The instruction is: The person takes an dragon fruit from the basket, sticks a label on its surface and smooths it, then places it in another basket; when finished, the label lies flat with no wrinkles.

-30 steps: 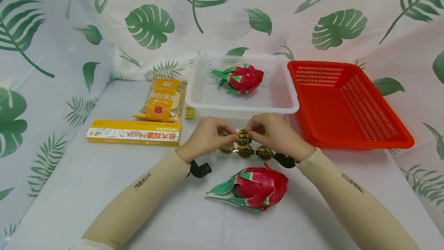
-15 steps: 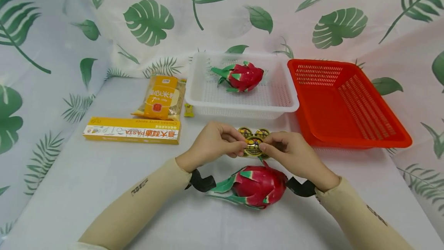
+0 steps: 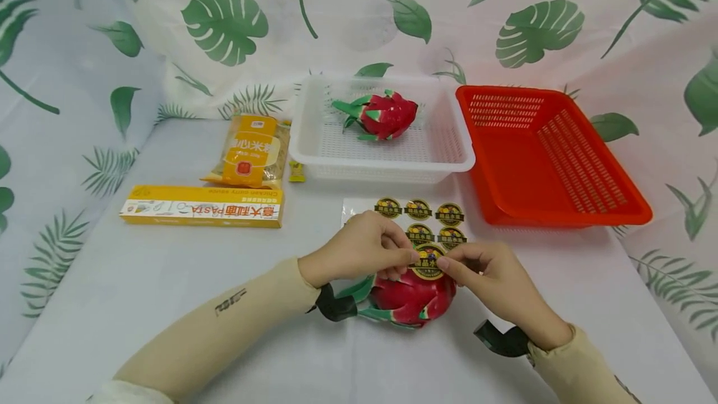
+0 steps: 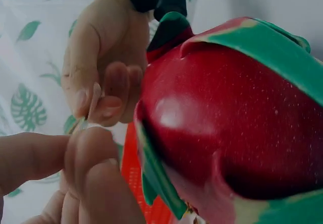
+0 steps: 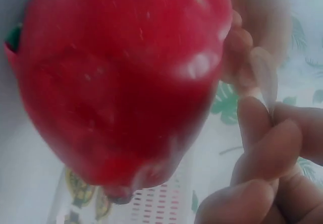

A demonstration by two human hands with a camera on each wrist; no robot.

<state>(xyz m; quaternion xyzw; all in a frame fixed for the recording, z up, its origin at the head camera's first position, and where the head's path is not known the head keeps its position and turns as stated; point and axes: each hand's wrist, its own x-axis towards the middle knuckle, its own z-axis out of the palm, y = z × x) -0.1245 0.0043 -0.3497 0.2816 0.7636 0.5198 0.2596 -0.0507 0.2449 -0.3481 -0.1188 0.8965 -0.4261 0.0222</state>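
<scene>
Both hands hold one round black-and-gold sticker [image 3: 428, 262] over a red dragon fruit [image 3: 412, 301] lying on the table. My left hand [image 3: 361, 247] pinches its left edge between thumb and forefinger; my right hand [image 3: 499, 276] pinches the right edge. In the left wrist view the thin sticker edge [image 4: 94, 102] stands between the fingertips, beside the glossy fruit [image 4: 217, 108] and apart from it. The right wrist view shows the same pinch next to the fruit [image 5: 126, 82]. Just behind the hands lies a clear sheet [image 3: 359, 207] of similar round stickers, partly covered by the left hand.
A white basket [image 3: 381, 164] with a second dragon fruit [image 3: 387, 115] stands at the back. To its right is a red basket [image 3: 561, 217]. On the left lie a yellow pasta box [image 3: 202, 206], a yellow food bag [image 3: 249, 151] and a small yellow packet [image 3: 296, 171].
The sticker has come off the sheet's area toward the person and now hangs over the near dragon fruit. Both hands moved nearer with it, uncovering more of the sheet.
</scene>
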